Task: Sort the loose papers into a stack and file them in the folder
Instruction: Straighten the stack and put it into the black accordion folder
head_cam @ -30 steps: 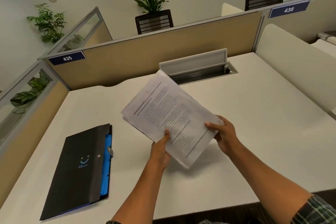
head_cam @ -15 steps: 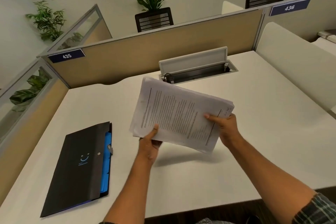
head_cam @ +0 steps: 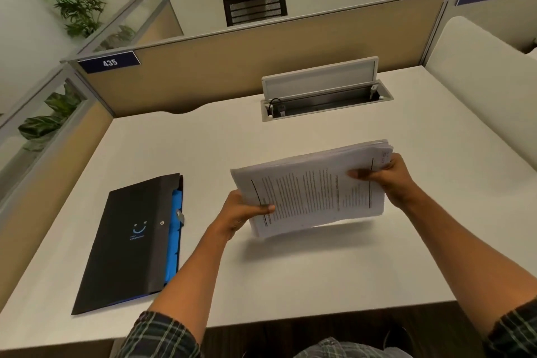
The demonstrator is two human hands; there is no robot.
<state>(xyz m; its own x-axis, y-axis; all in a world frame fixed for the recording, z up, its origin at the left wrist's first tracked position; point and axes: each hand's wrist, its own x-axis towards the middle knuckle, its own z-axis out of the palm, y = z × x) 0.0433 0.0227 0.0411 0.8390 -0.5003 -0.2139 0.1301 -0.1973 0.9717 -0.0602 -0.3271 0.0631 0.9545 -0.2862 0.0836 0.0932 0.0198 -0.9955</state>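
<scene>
A thick stack of printed white papers (head_cam: pixel 311 192) hangs above the middle of the white desk (head_cam: pixel 319 276), its long side running left to right. My left hand (head_cam: pixel 241 213) grips its left short edge, thumb on top. My right hand (head_cam: pixel 386 180) grips the right short edge, thumb on the top sheet. A black folder (head_cam: pixel 133 241) lies flat and closed on the desk to the left, with blue dividers showing along its right edge and a smile mark on its cover.
An open cable tray (head_cam: pixel 325 99) with a raised lid sits at the back of the desk. Beige partition panels (head_cam: pixel 261 67) stand behind and on the left; a white divider (head_cam: pixel 488 90) bounds the right. Potted plants stand beyond.
The stack has turned from a tilted diagonal to lying crosswise and has dropped lower towards the desk. Both hands have shifted out to its two short ends. The view has tilted down.
</scene>
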